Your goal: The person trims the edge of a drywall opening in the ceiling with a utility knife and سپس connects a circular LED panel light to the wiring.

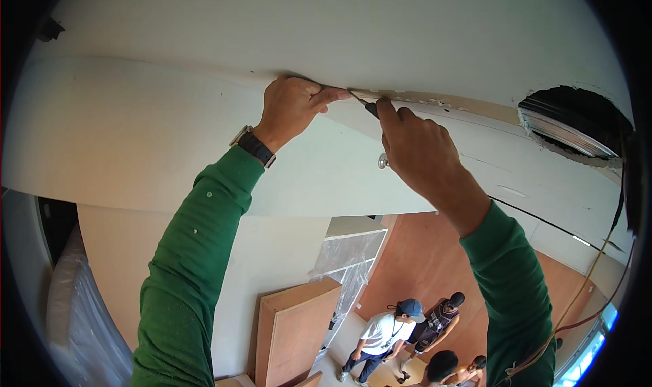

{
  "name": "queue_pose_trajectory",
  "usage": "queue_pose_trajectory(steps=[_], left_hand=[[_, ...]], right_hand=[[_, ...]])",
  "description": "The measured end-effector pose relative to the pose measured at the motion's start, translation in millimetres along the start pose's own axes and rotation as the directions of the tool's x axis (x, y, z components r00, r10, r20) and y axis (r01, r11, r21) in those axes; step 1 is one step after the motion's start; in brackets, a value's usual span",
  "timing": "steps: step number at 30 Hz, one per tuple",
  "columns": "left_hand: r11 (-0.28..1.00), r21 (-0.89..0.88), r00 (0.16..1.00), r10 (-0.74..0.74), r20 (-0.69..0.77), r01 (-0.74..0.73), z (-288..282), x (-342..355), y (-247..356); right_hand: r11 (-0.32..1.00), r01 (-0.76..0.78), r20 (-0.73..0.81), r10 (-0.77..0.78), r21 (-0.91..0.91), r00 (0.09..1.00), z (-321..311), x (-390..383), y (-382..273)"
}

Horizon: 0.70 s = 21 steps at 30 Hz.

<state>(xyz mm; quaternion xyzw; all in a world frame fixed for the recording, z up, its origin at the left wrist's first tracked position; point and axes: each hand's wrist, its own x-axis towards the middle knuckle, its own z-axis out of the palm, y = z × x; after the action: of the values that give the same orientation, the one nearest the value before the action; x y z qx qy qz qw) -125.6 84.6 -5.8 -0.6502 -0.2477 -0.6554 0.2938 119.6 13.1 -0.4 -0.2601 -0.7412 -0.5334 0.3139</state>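
Note:
Above me, a long strip of bare tan board [475,106] with chipped edges runs along the join between the pale ceiling [339,27] and the white panel below. In my right hand [421,146] is a slim tool with a black handle [371,108]; its thin metal tip touches the left end of the strip. Whether it is a knife or a screwdriver I cannot tell. My left hand [293,108] presses against the join just left of that tip. Its fingers are curled, with the thumb pointing toward the tool, and what they grip is hidden.
A ragged round ceiling hole [577,123] lies to the right, with loose wires [585,292] hanging near my right forearm. A small sprinkler head [384,161] sticks out between my arms. Below are a wooden box-like cabinet [299,332], a plastic-wrapped mattress-like piece [85,312] and several people [387,336].

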Motion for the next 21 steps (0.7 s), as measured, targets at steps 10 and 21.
queue_pose_trajectory(steps=[10,21], left_hand=[[0.848,-0.511,0.99,-0.12,0.072,0.14,9,-18,12],[0.443,-0.752,0.847,-0.447,0.287,0.488,1,-16,38]], right_hand=[[0.976,0.041,0.093,-0.062,0.212,0.994,-3,8,23],[0.96,-0.071,0.11,0.043,0.269,0.993,-13,-16,23]])
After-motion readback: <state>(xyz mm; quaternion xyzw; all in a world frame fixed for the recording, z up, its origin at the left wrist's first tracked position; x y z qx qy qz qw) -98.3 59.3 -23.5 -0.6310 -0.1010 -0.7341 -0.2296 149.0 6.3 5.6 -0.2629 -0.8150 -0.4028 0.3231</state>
